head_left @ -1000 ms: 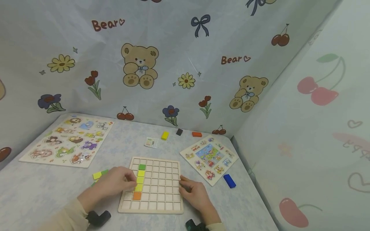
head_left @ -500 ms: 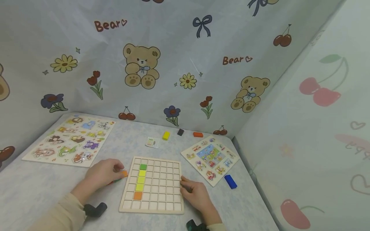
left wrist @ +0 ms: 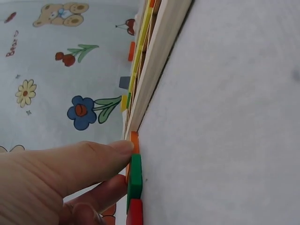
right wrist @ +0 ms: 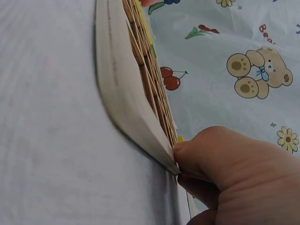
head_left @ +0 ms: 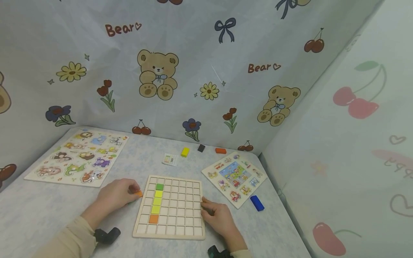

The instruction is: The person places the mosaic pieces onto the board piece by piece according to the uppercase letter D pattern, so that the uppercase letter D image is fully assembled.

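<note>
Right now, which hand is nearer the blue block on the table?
Right. The right hand rests against the grid board's right edge, with the blue block a short way off to its right. The left hand is across the board, at an orange piece.

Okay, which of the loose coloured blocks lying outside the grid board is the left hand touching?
The small orange block at the wooden grid board's left edge; the left hand's fingertips pinch it.

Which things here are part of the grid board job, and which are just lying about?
In use: grid board, orange tile under the left hand, right hand on the board's edge.
Lying about: animal puzzle, vehicle puzzle, blue block, yellow block.
</note>
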`<state>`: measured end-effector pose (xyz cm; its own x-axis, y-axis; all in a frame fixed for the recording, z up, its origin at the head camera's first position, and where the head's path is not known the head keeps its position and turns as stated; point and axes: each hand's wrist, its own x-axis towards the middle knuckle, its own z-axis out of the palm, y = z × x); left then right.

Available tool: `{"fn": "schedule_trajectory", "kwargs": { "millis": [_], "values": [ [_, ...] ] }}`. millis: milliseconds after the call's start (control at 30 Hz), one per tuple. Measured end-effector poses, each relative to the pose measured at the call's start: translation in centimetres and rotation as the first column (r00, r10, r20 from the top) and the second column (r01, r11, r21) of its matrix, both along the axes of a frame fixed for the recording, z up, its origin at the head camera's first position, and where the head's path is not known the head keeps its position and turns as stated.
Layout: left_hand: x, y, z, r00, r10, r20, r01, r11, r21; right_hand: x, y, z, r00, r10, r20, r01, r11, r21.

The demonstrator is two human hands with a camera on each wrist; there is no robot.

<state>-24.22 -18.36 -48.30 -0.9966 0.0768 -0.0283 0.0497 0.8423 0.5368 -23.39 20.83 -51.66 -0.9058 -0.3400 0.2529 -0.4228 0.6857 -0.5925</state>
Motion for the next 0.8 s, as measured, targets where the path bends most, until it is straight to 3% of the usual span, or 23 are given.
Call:
{"fn": "schedule_trajectory", "kwargs": {
  "millis": [233,467,800],
  "values": [
    [0.1,-0.5,0.4,1.000,0.016,0.015,-0.016,1.000,0.011,0.0,0.0,0.1,1.000,-0.001,0.023,0.002,1.000,-0.007],
    [-0.2,-3.9,1.9,0.997,0.060,0.039,-0.061,0.998,0.006,-0.2,0.0,0.0,1.000,0.001,0.012,-0.001,1.000,-0.009],
    [0.1,-5.5,2.1,0.994,0.005,0.112,-0.002,1.000,-0.029,-0.1,0.0,0.0,1.000,0.001,0.018,-0.001,1.000,-0.019]
  ]
}}
